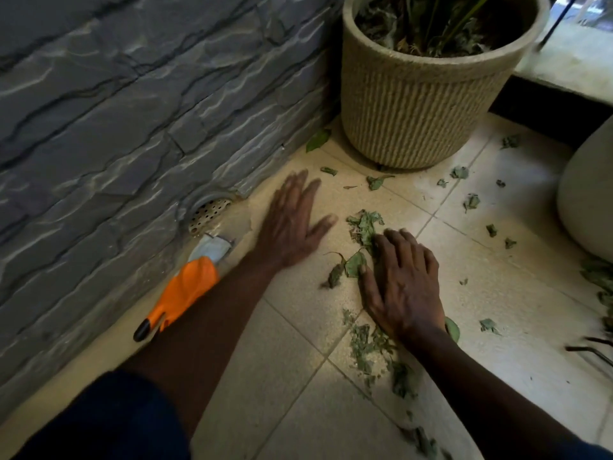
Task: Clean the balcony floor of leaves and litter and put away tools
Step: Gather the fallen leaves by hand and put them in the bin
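Floor tiles (292, 376): cream, speckled, matt, faintly gritty. Wall (116, 111): dark grey split stone, rough and ridged. Plant pot (414, 107): beige, ribbed, coarse sandy finish. Drain cover (209, 210): perforated metal, dull. Tool handle (182, 293): orange plastic, smooth, black tip. Leaves (365, 224): dry, crumpled, matt green.

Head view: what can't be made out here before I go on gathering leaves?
All in the head view.
Left hand: motion-blurred; contact with the floor unclear.
Orange-handled tool by the wall: left forearm covers one side; type unclear.
Right hand: palm hides what lies beneath.
Pale rounded object: cut off by the right edge.
Dark metal rods: cut off by the right edge.
Plant in the ribbed pot: cut off by the top edge.
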Demonstrator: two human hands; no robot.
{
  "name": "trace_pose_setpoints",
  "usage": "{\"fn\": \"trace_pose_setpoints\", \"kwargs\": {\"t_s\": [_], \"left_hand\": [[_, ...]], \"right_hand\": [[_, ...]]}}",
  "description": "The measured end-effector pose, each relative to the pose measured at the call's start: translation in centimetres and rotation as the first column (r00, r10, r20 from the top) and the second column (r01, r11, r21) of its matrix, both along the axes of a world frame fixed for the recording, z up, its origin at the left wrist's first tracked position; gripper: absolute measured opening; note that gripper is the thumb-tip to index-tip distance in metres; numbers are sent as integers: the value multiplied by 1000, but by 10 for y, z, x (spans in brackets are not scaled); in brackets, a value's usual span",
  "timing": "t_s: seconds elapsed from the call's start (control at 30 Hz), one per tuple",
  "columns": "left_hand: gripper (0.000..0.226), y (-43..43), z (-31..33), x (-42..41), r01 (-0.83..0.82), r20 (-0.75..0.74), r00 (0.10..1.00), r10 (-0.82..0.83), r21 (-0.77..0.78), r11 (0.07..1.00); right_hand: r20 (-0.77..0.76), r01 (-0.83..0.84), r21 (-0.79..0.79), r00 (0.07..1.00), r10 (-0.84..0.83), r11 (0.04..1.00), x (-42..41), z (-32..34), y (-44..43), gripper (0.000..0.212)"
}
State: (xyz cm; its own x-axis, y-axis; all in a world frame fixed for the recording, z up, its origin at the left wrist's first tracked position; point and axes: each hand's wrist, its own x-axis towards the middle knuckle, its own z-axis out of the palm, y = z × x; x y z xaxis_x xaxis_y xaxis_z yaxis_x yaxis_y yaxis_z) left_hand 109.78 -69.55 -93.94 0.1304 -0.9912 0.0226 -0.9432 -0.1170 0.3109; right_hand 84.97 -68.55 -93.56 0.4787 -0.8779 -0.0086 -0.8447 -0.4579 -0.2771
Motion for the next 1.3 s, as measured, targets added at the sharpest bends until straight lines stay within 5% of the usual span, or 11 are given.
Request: {"fn": "trace_pose_setpoints", "kwargs": {"t_s": [0.1,0.27,0.43,0.57,0.7,0.8,0.87,0.97,1.07,1.3], "left_hand": [[90,-22,-3,9,0,20,1000,-3,138,990],[79,-7,9,-26,465,-87,884,-460,51,884],[73,-101,24,0,-33,-75,996,37,61,998],[77,-130,10,-2,-69,-83,993,78,111,991],[63,-72,2,-34,179,-136,976,-169,66,982],[55,-27,8,-48,461,-207,867,-453,-7,887],[60,-37,8,-49,407,-139,902,-410,-46,912],[77,-77,5,-59,217,-27,976,-215,91,972],[87,-98,-2,-69,203,16,978,-207,148,968],[64,-78,2,-46,632,100,765,-636,72,771]], "right_hand": [[8,3,14,1000,-3,1000,-1,-1,0,67],[2,14,38,1000,-14,999,0,0,1,67],[-3,5,57,1000,-5,998,0,2,0,69],[13,9,57,1000,-9,998,0,2,0,68],[41,14,75,999,-17,997,0,1,0,66],[62,32,70,997,-37,997,-1,0,1,64],[73,53,67,996,-58,996,-1,-1,1,62],[78,66,66,994,-71,996,-1,-1,1,60],[92,68,65,993,-74,996,-1,1,0,61],[127,58,83,990,-68,995,-3,0,0,61]]}}
